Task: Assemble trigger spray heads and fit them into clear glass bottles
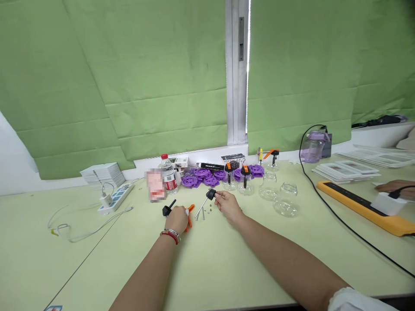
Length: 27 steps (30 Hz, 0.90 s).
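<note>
My left hand (177, 220) is closed around something beside a black part with a thin stem (167, 210); its fingers are partly hidden. Orange handles (189, 219) show at its right side, next to a small white piece. My right hand (228, 205) pinches a black cap (211, 194). From that cap a thin metal rod (201, 209) slants down to the left. Between the hands, a short metal pin (203, 214) and several tiny brownish bits (210, 206) lie on the pale table (207, 268).
Purple parts (202, 173), a red-capped bottle (170, 179) and glass jars (245, 185) stand behind the hands. Open jars (287, 201) are at right. A power strip (116, 198) lies left; an orange bar (363, 206), black cable and another person's hand (397, 188) are far right.
</note>
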Each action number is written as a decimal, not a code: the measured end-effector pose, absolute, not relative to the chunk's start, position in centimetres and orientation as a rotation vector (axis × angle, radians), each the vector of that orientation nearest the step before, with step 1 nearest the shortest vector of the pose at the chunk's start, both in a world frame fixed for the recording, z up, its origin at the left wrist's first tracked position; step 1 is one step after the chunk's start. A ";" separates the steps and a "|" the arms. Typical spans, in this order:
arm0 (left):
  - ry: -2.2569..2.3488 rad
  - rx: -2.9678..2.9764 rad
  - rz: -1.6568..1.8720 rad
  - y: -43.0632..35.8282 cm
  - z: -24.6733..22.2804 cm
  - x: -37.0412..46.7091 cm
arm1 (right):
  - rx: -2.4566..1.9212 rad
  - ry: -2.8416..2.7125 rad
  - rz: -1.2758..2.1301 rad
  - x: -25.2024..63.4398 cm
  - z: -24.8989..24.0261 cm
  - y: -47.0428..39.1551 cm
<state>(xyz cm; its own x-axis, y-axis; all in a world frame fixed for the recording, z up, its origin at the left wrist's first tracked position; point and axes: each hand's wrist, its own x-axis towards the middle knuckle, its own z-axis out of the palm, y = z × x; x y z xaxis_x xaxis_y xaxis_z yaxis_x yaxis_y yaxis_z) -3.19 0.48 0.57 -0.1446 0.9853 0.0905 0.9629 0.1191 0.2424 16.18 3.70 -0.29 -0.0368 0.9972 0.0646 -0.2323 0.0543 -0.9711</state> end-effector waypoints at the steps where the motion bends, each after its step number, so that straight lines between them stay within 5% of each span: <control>1: 2.281 2.006 0.359 0.5 0.6 -3.2 | -0.970 -1.102 1.297 16.1 -0.3 3.7; 8: 2.299 2.117 0.503 -0.4 1.7 -3.3 | -0.944 -1.210 1.272 15.8 -0.8 3.6; 16: 1.389 1.943 1.050 -1.8 2.5 -1.3 | -0.762 -1.416 1.422 13.9 0.2 1.0; 21: 2.057 1.605 1.348 -1.1 3.7 -7.4 | -0.868 -1.366 1.242 16.1 0.7 2.5; 24: 2.635 1.326 1.091 -0.7 3.6 -12.4 | -0.934 -1.255 1.039 18.6 0.8 4.5; 27: 2.678 1.224 0.810 -0.3 2.5 -15.1 | -1.058 -1.116 0.894 21.1 0.3 5.8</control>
<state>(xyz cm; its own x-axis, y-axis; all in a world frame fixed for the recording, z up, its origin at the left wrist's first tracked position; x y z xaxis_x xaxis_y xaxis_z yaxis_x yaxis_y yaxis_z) -15.07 -0.29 2.53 -0.6753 0.7250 0.1354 0.6786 0.5388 0.4991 21.15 5.79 0.25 0.2205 0.9418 0.2536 -0.0418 0.2689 -0.9623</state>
